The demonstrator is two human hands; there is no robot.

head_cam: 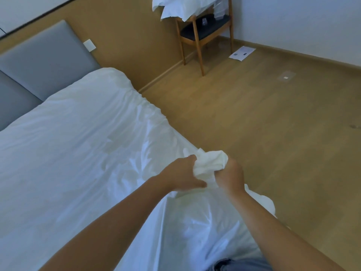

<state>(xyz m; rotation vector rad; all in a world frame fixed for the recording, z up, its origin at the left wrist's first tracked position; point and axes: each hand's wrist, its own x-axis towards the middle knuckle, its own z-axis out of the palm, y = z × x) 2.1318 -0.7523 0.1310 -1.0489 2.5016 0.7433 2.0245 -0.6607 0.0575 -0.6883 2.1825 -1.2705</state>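
While both hands close round a bunched corner of the white sheet (211,161), I judge this to be the gather-and-pull step of dressing the bed (113,79). The wad sits at the bed's side edge that faces the open floor (273,124), well away from the grey headboard (45,61); the rest of the sheet lies spread and creased across the mattress. My left hand (181,176) grips the wad from the bed side, its fingers (192,159) curled into the cloth with the thumb lying along underneath. My right hand (230,173) clamps it from the floor side in a tight fist. The two hands sit just apart, with the cloth between them. I cannot tell whether the wad is only sheet or has thicker filling inside.

The next move, as I see it, calls for keeping both grips firm and drawing the corner outward and down over the bed's edge, evenly, so the creases run out. The chair (205,32) with linen stands well apart.
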